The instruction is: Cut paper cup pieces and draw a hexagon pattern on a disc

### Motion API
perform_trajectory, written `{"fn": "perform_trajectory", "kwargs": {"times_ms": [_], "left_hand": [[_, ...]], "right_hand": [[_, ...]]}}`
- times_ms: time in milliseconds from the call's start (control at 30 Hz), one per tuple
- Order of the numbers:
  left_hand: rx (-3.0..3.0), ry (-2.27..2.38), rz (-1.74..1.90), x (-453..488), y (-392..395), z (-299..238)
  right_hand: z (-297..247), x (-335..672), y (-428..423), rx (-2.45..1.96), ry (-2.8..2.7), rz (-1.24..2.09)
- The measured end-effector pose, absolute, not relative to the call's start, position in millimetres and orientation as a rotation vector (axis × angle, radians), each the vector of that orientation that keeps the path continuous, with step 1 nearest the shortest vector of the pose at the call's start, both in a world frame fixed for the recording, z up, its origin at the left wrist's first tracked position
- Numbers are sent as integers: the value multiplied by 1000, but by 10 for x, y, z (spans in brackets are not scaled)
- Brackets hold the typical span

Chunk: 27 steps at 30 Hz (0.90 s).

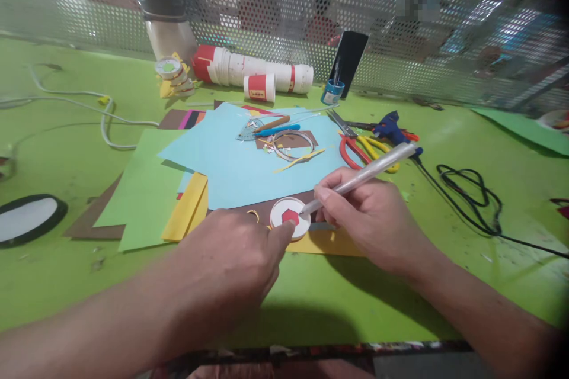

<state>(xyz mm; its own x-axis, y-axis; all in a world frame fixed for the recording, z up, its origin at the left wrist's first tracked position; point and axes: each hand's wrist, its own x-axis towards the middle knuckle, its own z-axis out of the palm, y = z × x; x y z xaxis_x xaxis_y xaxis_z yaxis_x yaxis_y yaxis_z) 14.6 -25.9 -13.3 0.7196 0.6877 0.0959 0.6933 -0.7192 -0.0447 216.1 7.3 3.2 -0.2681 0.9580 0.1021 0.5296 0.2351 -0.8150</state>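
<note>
My right hand (355, 207) grips a clear-barrelled pen (368, 172) whose tip touches a round white disc (278, 208) beside a red paper hexagon (290, 215). The hexagon lies flat in the middle of the disc. My left hand (235, 254) is closed, fingers curled under, with one finger pressing the hexagon and disc down; its other fingertips are hidden. Under and beside the disc are brown paper and a yellow strip (333, 243). A small yellow ring (253, 215) sits just left of the disc.
Blue sheets (231, 172), green sheets (146, 177) and folded yellow paper (185, 207) cover the middle. Scissors (351, 148), a blue glue gun (393, 128) and its black cord (471, 195) are at right. A paper-cup tube (267, 71), bottle (166, 23) and phone (351, 59) stand along the mesh screen.
</note>
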Motion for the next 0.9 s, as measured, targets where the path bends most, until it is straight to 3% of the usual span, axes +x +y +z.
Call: {"fn": "perform_trajectory", "kwargs": {"times_ms": [567, 900], "left_hand": [[-3039, -1438, -488, 135, -92, -65], [-3095, -1478, -509, 113, -57, -74]], "right_hand": [[11, 2162, 64, -1283, -1852, 940], [18, 2176, 30, -1322, -1917, 907]]}}
